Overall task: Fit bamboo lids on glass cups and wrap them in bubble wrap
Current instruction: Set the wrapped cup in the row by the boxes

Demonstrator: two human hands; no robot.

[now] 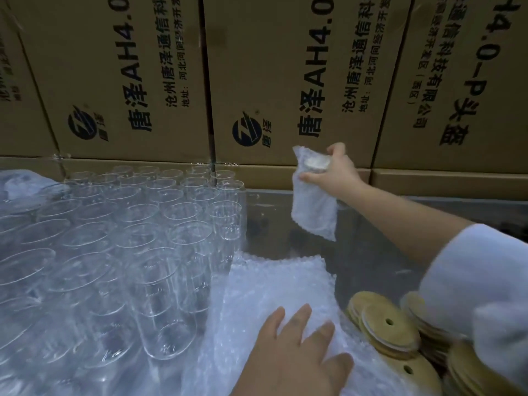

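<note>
The right hand [335, 171] reaches forward over the table [371, 252] and grips a wrapped cup [313, 205] near its upper end, thumb on the near side and fingers curled round the far side. The cup hangs in the air, tilted a little, and loose bubble wrap trails below it. A pale round end shows between the fingers at the top; through the wrap I cannot tell whether that is a lid. The arm wears a white sleeve [471, 281] pushed up from the wrist.

The left hand [294, 352] lies low and near, well apart from the wrapped cup. Its fingers are straight and spread, and its palm presses flat on a pile of bubble wrap sheets [274, 284] – it grasps nothing.

Just left of the sheets stand the bare glass cups [128, 238], upright and open-mouthed, packed in close rows that fill the left half of the table and run back to the wall of boxes. The nearest cups touch the edge of the bubble wrap pile. Crumpled clear plastic [23, 181] lies at the far left behind them.

To the right of the sheets, under the right forearm, bamboo lids [383, 324] lie in leaning stacks – round discs, each with a small hole near the rim. Some overlap the edge of the bubble wrap.

Cardboard boxes [257, 81] printed with dark lettering and a round logo stand along the back, close behind the wrapped cup and the right hand.
</note>
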